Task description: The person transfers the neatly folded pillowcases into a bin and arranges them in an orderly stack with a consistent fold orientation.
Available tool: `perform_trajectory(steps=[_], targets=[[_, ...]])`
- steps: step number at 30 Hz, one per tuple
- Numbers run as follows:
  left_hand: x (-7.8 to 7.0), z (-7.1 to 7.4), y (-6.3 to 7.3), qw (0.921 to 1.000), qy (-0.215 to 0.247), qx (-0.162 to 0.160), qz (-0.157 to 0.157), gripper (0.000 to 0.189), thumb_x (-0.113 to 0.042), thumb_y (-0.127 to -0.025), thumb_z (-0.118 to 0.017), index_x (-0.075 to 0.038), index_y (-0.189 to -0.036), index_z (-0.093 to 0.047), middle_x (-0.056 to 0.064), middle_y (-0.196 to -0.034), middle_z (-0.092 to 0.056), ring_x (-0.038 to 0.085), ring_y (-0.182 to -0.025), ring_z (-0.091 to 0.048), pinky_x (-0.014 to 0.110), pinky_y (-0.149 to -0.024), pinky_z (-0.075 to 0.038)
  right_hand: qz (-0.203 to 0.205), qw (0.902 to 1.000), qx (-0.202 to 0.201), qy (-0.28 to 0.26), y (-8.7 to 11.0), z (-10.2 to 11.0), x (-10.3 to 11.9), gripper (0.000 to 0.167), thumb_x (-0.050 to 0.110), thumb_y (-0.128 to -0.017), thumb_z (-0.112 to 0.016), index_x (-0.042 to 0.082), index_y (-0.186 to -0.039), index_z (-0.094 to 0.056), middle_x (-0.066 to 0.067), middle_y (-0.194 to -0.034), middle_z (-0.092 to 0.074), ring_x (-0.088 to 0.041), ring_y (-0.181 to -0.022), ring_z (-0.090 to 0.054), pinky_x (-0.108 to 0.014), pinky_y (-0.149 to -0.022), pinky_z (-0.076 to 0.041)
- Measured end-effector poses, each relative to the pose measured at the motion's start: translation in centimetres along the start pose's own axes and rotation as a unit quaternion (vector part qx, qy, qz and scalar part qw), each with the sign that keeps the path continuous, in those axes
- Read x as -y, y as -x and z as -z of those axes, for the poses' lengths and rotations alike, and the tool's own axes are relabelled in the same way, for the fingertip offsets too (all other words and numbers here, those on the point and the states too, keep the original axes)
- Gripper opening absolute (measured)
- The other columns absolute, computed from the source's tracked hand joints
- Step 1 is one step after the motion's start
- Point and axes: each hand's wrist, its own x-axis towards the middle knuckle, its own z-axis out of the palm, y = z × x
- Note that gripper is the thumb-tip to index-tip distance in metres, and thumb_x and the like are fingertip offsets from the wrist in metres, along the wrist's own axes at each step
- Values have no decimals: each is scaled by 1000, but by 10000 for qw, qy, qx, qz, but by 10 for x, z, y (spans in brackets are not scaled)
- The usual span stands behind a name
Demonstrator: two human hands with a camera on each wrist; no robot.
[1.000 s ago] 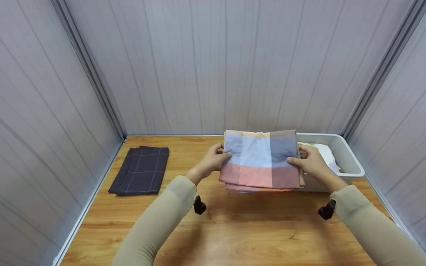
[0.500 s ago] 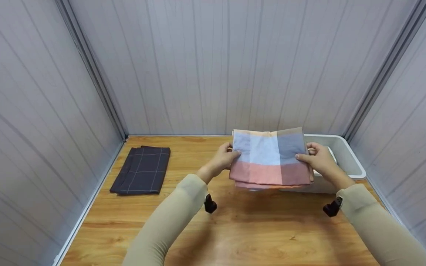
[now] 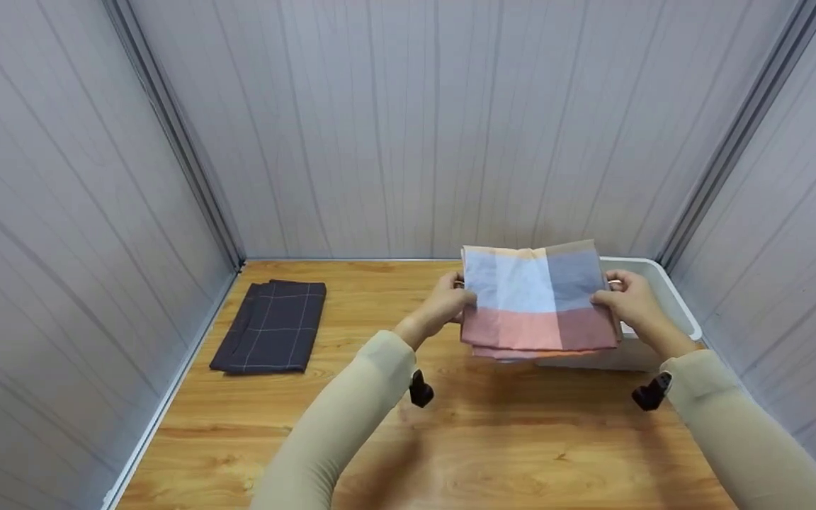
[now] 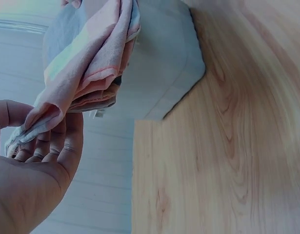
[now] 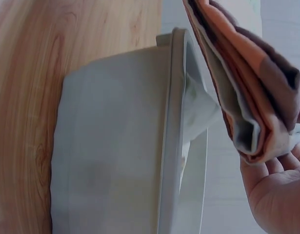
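Note:
A folded checked cloth [image 3: 521, 294] in pale blue, pink, mauve and brown is held up in the air between both hands. At its left edge the left hand [image 3: 443, 301] pinches it, thumb in front and fingers behind. On the opposite edge the right hand [image 3: 631, 304] grips it the same way. Several folded layers of the cloth [image 5: 252, 83] show in the right wrist view. Behind and below it stands a pale grey plastic bin [image 5: 115, 136], partly hidden by the cloth in the head view. White fabric [image 5: 198, 109] lies inside the bin.
A dark folded cloth [image 3: 270, 327] with thin light check lines lies at the left of the wooden table [image 3: 493, 453]. Panelled walls [image 3: 380, 127] enclose the table at the back and both sides. The bin sits near the back right corner.
Both hands have shifted right with the checked cloth, which now covers more of the bin and hides most of the white fabric in the head view. The dark cloth stays in place.

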Motion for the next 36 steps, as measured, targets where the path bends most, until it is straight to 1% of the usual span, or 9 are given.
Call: perform_trajectory(steps=[5, 11, 17, 20, 24, 26, 32, 34, 36], targets=[[0, -8, -2, 10000, 36, -2, -24, 39, 3, -86, -58, 5, -125, -54, 10, -111, -54, 22, -95, -62, 39, -77, -66, -25, 9999, -76, 62, -1, 8, -2, 28, -3, -94, -66, -12, -118, -57, 17, -79, -68, 2, -72, -65, -18, -67, -58], [0, -18, -6, 9999, 81, -48, -84, 42, 7, -85, -59, 7, -127, -55, 9, -108, -55, 20, -91, -60, 30, -66, -61, 15, 9989, -149, 439, -1, 19, -5, 29, 0, -97, -66, -14, -121, -58, 14, -84, -67, 3, -73, -63, -17, -67, -56], [3, -31, -13, 9992, 203, -73, -331, 44, 10, -87, -58, 9, -131, -56, 8, -102, -56, 18, -88, -59, 25, -64, -57, 141, 9965, -285, 769, -2, 28, -7, 39, 2, -101, -67, -16, -133, -55, 12, -92, -71, 4, -78, -64, -17, -69, -57], [6, -38, -16, 9985, 225, -68, -496, 46, 12, -87, -57, 10, -132, -56, 8, -100, -57, 18, -89, -59, 25, -65, -57, 188, 9943, -434, 954, -3, 31, -8, 40, 2, -101, -68, -15, -136, -56, 8, -97, -71, 5, -81, -63, -17, -70, -56], [9, -47, -17, 9973, 131, -125, -705, 46, 14, -86, -58, 9, -131, -57, 7, -101, -56, 18, -88, -59, 25, -66, -57, 106, 9933, -513, 1031, -2, 36, -10, 40, 4, -103, -68, -12, -137, -56, 6, -99, -71, 4, -82, -63, -18, -71, -57], [9, -51, -17, 9968, 99, -150, -781, 45, 14, -86, -59, 8, -130, -57, 8, -102, -57, 18, -89, -59, 25, -66, -57, 86, 9920, -548, 1131, -1, 39, -11, 40, 5, -104, -67, -12, -138, -56, 0, -103, -72, 4, -83, -62, -17, -71, -57], [8, -66, -20, 9959, 131, -102, -890, 45, 13, -89, -62, 8, -133, -57, 9, -106, -58, 18, -91, -59, 25, -68, -57, 108, 9851, -722, 1555, -1, 52, -13, 41, 7, -104, -67, -13, -138, -55, -28, -122, -70, 6, -84, -57, -13, -70, -52], [6, -71, -21, 9958, 103, -74, -905, 45, 12, -90, -63, 8, -135, -56, 8, -106, -59, 17, -91, -59, 25, -70, -57, 108, 9835, -780, 1627, -1, 55, -15, 40, 6, -103, -68, -13, -136, -56, -29, -123, -69, 6, -84, -56, -13, -69, -51], [5, -75, -21, 9956, 83, -56, -935, 44, 12, -91, -63, 8, -134, -56, 8, -106, -59, 16, -92, -59, 25, -71, -58, 114, 9823, -845, 1667, -2, 58, -16, 36, 5, -103, -69, -12, -132, -58, -27, -119, -71, 6, -82, -57, -14, -68, -51]])
